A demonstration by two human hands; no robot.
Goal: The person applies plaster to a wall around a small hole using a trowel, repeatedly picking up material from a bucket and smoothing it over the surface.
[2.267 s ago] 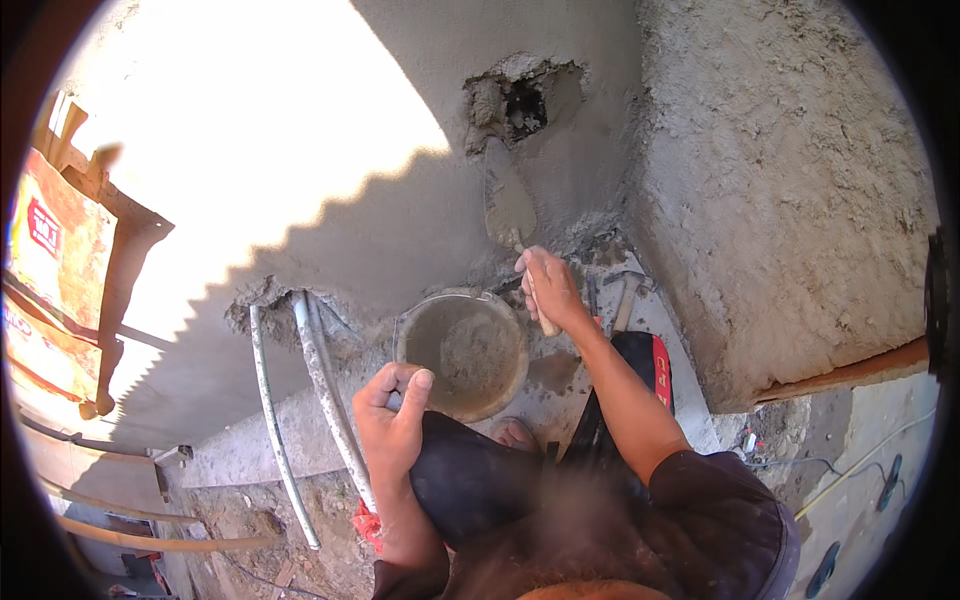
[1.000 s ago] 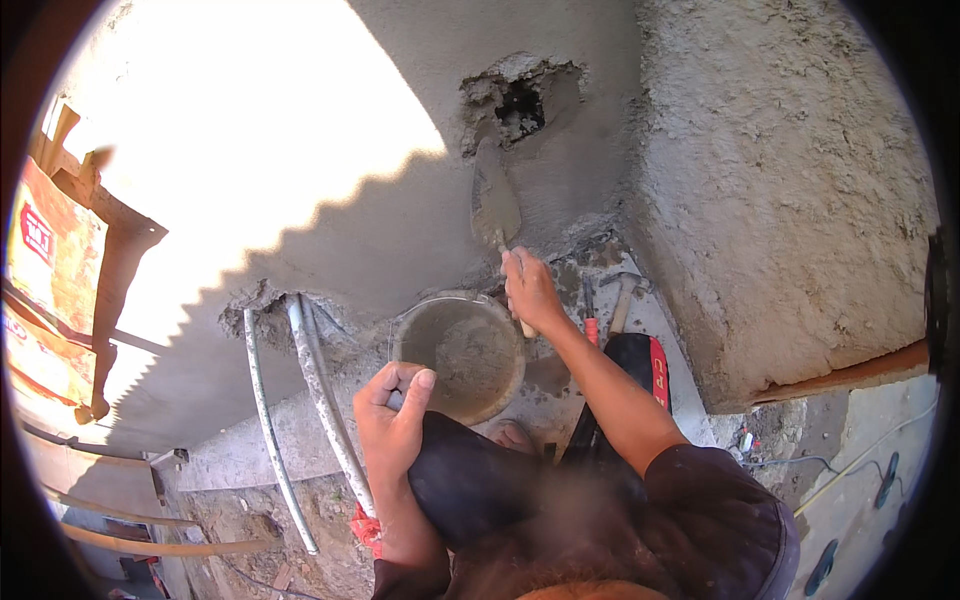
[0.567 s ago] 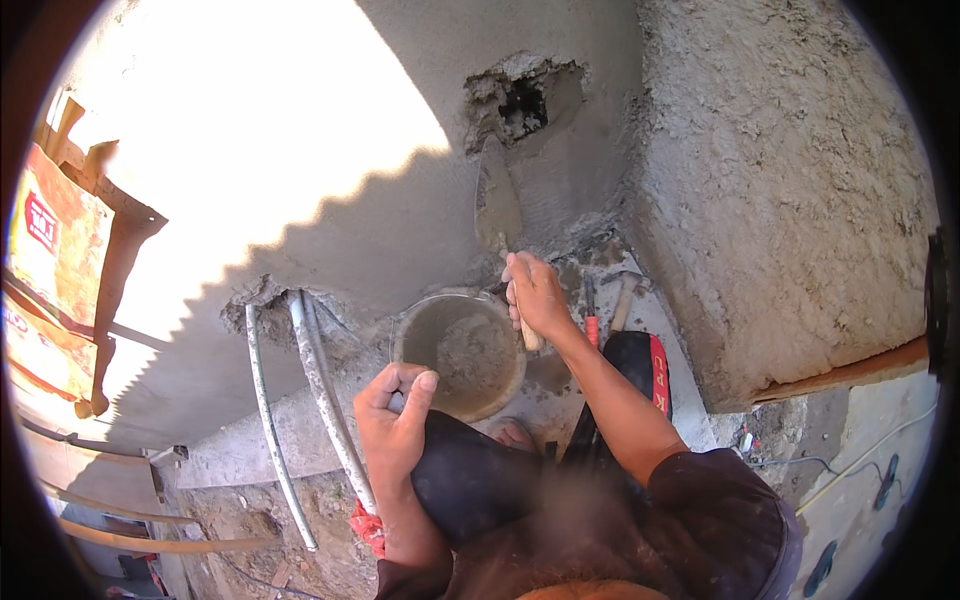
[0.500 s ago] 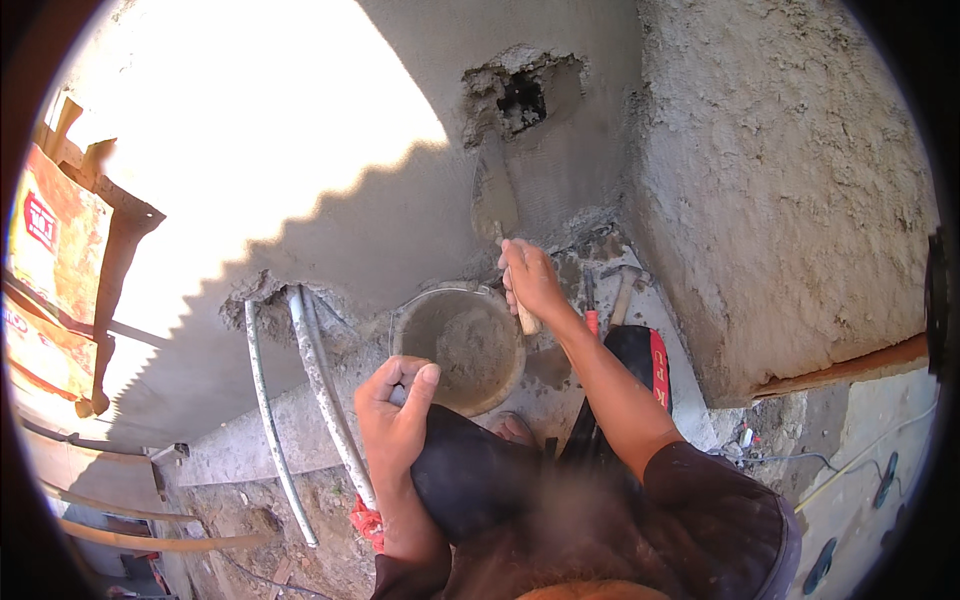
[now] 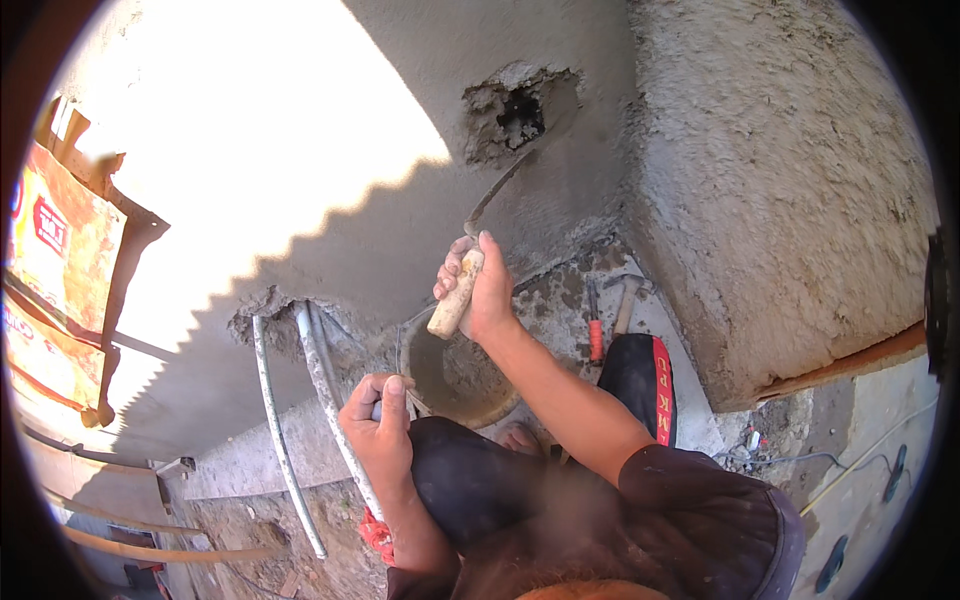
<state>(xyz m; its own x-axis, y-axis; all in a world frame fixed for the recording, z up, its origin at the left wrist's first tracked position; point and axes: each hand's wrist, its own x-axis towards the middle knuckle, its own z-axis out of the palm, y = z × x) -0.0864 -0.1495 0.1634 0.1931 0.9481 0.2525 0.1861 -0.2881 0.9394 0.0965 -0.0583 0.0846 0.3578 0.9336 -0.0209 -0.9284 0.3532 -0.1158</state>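
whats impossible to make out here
Head view:
- pale thing in left hand: mostly hidden by fingers
- trowel blade's face: turned nearly edge-on
- wall hole depth: lost in shadow
- part of bucket: behind right hand and forearm
- orange bag: cut off by lens rim

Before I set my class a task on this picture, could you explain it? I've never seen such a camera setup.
No machine works here: a person does everything bare-handed, so "grip" simply means a hand. A head-worn fisheye camera looks down, so straight edges bend near the rim.

The right grip holds a pale-handled, mortar-smeared trowel, its blade seen nearly edge-on below a ragged dark hole in the grey wall. The left grip is closed on a pale object, mostly hidden. On the concrete ground are a round grey bucket, a red-handled tool and a wooden-handled hammer.
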